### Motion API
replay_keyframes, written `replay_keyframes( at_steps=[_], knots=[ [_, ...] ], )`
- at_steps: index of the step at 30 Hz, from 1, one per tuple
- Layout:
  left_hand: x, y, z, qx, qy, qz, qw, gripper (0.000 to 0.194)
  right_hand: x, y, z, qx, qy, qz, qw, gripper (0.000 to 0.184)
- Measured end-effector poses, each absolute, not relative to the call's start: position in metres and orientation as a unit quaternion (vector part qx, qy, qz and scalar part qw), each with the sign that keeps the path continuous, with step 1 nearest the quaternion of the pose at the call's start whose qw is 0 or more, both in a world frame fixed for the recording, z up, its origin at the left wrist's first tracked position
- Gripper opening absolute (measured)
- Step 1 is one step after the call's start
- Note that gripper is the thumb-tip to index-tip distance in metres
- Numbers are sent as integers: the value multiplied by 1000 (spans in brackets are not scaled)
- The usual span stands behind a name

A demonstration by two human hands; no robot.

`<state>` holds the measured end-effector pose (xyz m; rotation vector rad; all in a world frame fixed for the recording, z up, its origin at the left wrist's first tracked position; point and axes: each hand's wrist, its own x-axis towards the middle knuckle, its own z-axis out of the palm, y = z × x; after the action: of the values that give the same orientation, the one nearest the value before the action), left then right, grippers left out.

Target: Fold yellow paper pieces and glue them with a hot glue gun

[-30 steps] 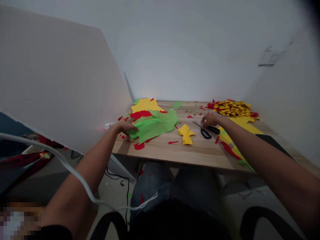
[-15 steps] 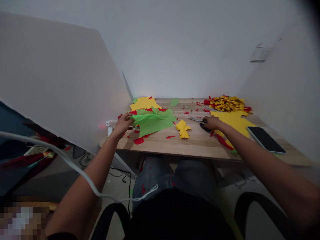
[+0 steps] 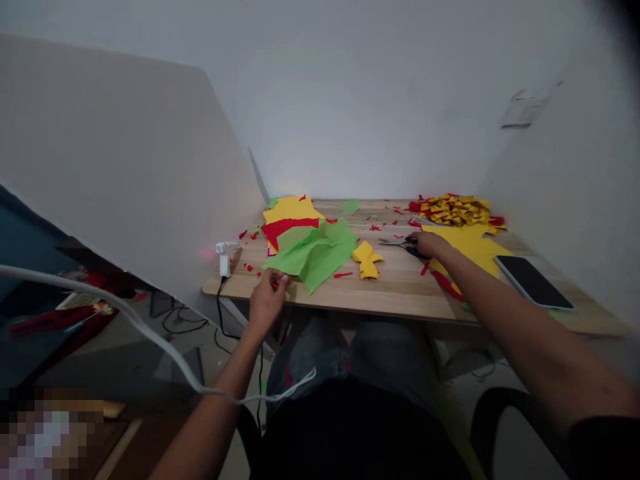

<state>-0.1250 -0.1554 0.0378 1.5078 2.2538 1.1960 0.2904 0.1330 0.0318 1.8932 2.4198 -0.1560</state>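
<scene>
At the table's front edge, my left hand (image 3: 269, 292) is closed, with a bit of red paper scrap (image 3: 275, 285) showing among its fingers. Just beyond its fingertips lies a crumpled green paper sheet (image 3: 320, 252); whether they touch is unclear. My right hand (image 3: 431, 245) is closed around the dark handles of a pair of scissors (image 3: 395, 243), whose blades point left over the table. Between the hands sits a folded yellow paper piece (image 3: 367, 259). Red paper (image 3: 295, 228) and yellow paper (image 3: 293, 209) lie behind the green sheet.
A heap of yellow and red paper pieces (image 3: 455, 209) is at the back right, with a yellow sheet (image 3: 465, 247) before it. A phone (image 3: 534, 282) rests at the right. A white charger (image 3: 225, 260) stands at the left edge. Red scraps dot the wooden table (image 3: 350, 293).
My left hand has let go of the green sheet's left end and moved right and nearer to me. The green sheet has shifted, uncovering more red paper. My right hand still holds the scissors.
</scene>
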Motion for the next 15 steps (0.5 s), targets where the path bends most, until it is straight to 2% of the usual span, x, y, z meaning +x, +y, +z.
replay_keyframes(
  at_steps=[5,10,15],
  knots=[
    [-87,-171,32,556,766,311,88,18,284,138,40,605,792,-60,62,38],
    [-74,-162,30,606,743,272,75,29,278,132,45,585,804,-69,77,34],
    [-75,-145,26,605,741,275,96,12,285,124,47,560,820,-88,78,40]
  ],
)
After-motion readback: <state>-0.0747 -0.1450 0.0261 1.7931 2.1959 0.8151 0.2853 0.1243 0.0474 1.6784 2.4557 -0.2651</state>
